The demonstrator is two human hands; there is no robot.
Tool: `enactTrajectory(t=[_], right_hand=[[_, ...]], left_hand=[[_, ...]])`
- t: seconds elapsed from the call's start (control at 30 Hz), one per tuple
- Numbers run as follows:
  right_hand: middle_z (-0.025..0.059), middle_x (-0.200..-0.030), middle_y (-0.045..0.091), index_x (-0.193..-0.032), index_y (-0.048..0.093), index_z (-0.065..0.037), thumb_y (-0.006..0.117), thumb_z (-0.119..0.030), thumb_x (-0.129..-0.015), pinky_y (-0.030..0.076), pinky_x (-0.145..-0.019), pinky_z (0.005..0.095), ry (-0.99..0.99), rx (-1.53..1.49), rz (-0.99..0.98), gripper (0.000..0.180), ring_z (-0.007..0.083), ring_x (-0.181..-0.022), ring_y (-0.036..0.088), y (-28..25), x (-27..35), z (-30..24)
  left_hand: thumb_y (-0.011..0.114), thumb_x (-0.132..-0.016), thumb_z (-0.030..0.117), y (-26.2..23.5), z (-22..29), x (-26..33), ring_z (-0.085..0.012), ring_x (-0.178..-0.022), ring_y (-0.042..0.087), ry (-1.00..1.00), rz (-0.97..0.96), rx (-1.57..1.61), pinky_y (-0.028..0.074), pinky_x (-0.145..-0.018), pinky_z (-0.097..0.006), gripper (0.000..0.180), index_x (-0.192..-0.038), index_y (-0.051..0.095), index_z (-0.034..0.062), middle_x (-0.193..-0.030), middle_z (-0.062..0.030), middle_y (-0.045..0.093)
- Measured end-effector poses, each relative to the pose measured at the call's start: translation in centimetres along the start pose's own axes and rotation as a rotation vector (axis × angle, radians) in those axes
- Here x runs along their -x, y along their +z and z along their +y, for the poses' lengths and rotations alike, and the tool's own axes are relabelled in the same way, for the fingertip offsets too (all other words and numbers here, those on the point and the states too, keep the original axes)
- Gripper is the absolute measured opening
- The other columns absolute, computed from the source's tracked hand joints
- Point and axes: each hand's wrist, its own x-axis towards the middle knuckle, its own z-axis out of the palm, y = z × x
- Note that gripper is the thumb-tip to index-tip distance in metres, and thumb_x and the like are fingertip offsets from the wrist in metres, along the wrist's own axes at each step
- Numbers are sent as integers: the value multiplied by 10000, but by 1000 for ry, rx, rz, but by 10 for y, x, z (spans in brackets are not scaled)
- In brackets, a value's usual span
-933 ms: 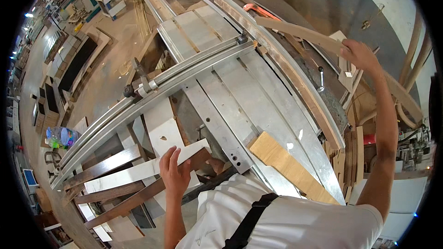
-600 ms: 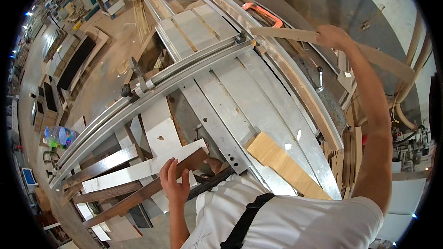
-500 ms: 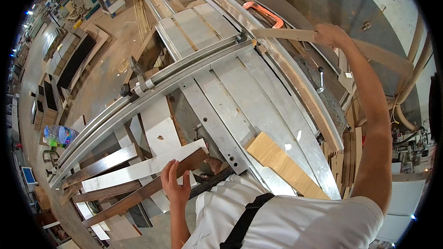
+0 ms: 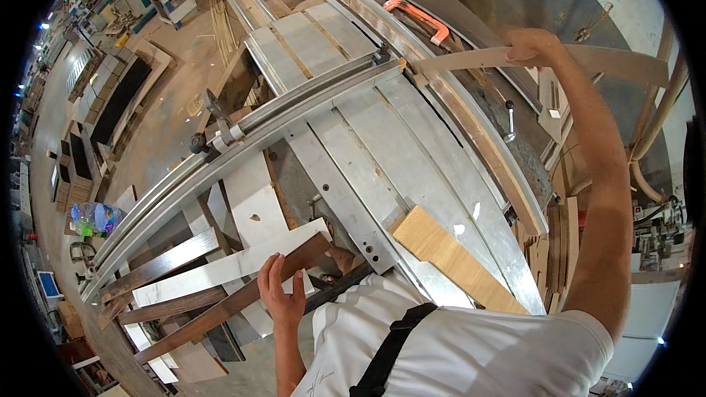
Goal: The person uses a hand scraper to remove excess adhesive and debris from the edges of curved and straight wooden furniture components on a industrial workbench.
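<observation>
My right hand [image 4: 535, 47] grips a long, thin, light-brown board [image 4: 618, 64] near its middle, at the far right. The board's left end reaches over the fence [image 4: 471, 110] of the saw table [image 4: 412, 151]. At the lower left my left hand [image 4: 280, 288] is open with its fingers up and apart. Nothing is in it. Behind those fingers lies a dark brown board [image 4: 220, 316], next to a white marbled board [image 4: 220, 272]; contact cannot be made out. A yellowish wood block [image 4: 456, 259] rests on the table's near end.
A metal crosscut rail [image 4: 294, 116] spans the table. An orange clamp [image 4: 419, 20] lies beyond the fence, and a crank handle [image 4: 510, 121] stands right of it. Ribbed hoses [image 4: 658, 121] hang at far right. Plastic bottles [image 4: 95, 217] stand left; stacked panels [image 4: 110, 88] sit behind.
My right hand has moved slightly up and to the right with the light-brown board. The board's right end has swung away from me. My left hand has hardly moved.
</observation>
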Motion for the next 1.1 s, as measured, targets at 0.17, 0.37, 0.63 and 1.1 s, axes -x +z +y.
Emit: enactTrajectory(t=[0.17, 0.37, 0.63, 1.1], right_hand=[[206, -785, 711, -1022, 714, 69, 603, -175, -836, 594, -508, 441, 18, -91, 3, 326, 332, -545, 696, 1, 54, 27], [232, -950, 715, -1112, 696, 6, 605, -223, -859, 582, -580, 426, 150, -16, -85, 354, 300, -704, 730, -8, 159, 18], [170, -994, 710, -1160, 697, -106, 608, -437, -964, 543, -806, 504, -370, -169, 210, 395, 374, -924, 693, 115, 203, 2], [141, -1106, 579, -1419, 605, -217, 743, -423, -890, 484, -886, 510, -497, -471, 463, 585, 346, -1036, 614, 388, 73, -211]], left_hand=[[764, -851, 70, 2, 0, 8, -378, -1193, 598, 2, 5, 32, 482, -1011, -464, 477, -1305, 626, 33, -1310, -164, 632], [762, -842, 53, 5, 6, 10, -378, -1195, 604, 27, 0, 31, 491, -1009, -463, 486, -1308, 627, 37, -1310, -173, 631], [756, -842, 49, 14, 13, 3, -374, -1193, 612, 65, -24, 108, 500, -1009, -453, 472, -1299, 637, 39, -1292, -179, 641], [757, -835, 24, 14, 8, 13, -373, -1159, 619, 18, -26, -7, 504, -985, -464, 419, -1243, 661, 25, -1264, -161, 653]])
